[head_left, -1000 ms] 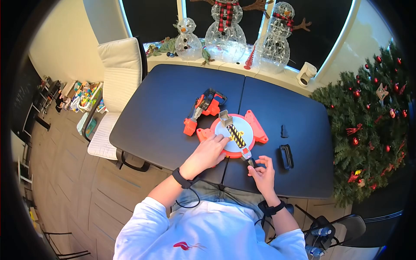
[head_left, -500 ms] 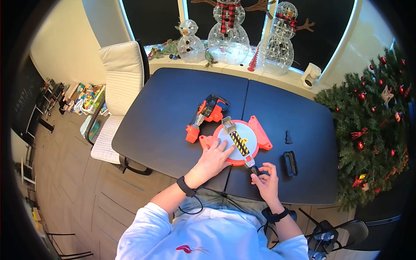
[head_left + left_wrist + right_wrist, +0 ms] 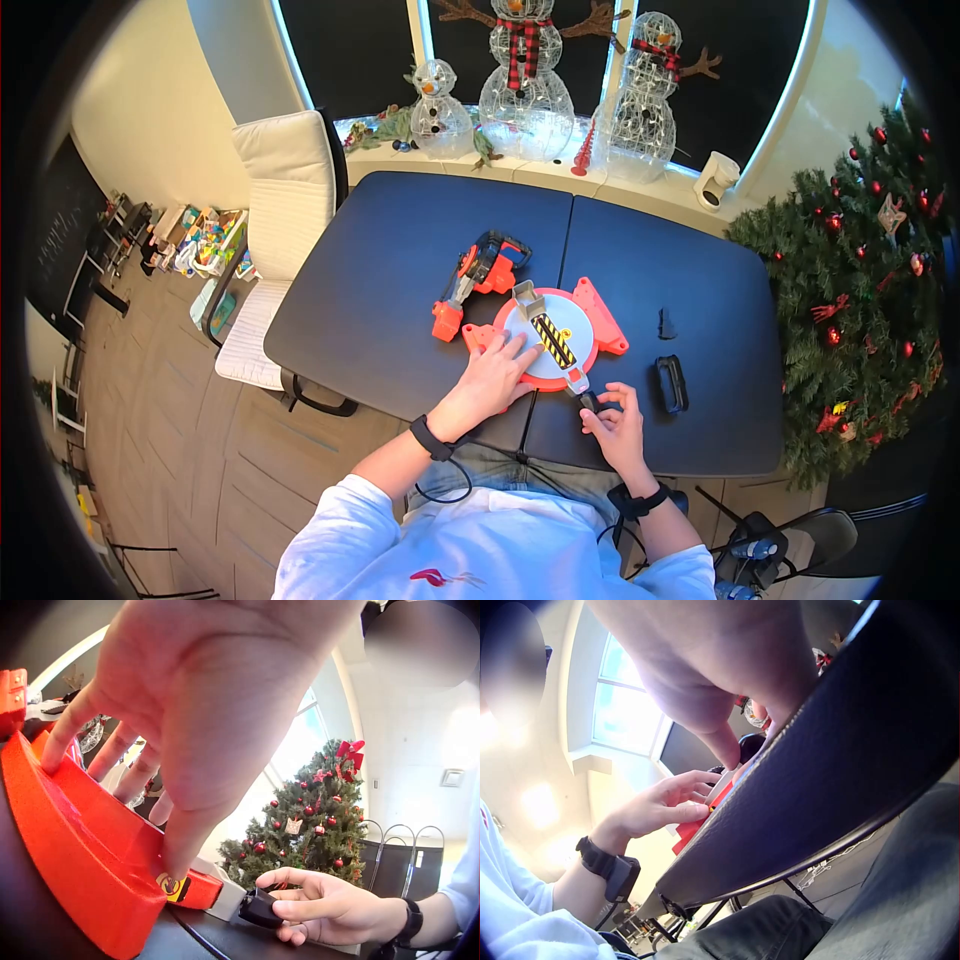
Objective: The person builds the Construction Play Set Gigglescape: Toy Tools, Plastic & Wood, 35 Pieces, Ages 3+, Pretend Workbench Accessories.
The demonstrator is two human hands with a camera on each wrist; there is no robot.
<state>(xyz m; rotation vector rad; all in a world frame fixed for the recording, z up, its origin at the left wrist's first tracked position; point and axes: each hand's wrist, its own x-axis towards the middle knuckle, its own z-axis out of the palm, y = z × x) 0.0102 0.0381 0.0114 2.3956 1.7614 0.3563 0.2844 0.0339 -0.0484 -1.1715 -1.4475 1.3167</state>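
A toy miter saw base (image 3: 603,318), red with a round grey turntable (image 3: 516,319), lies flat on the table. A yellow-and-black striped strip (image 3: 553,341) crosses the turntable toward a short grey arm. My left hand (image 3: 487,383) rests on the near left of the base, fingers spread over the turntable. In the left wrist view its thumb touches the red side by a yellow sticker (image 3: 171,886). Thumb and fingers of my right hand (image 3: 622,435) pinch a black knob (image 3: 259,909) at the arm's end. The red, grey and black toy saw head (image 3: 480,275) lies apart, beyond the left hand.
A small black piece (image 3: 666,323) and a black oblong frame (image 3: 662,388) lie on the dark table (image 3: 370,300) to the right. A seam runs across the table under the base. A white chair (image 3: 288,210) stands left; a decorated Christmas tree (image 3: 850,310) stands right.
The left hand's fingers have spread wider on the turntable and shifted slightly left. The right hand keeps its pinch on the black knob. The head view has shifted a little.
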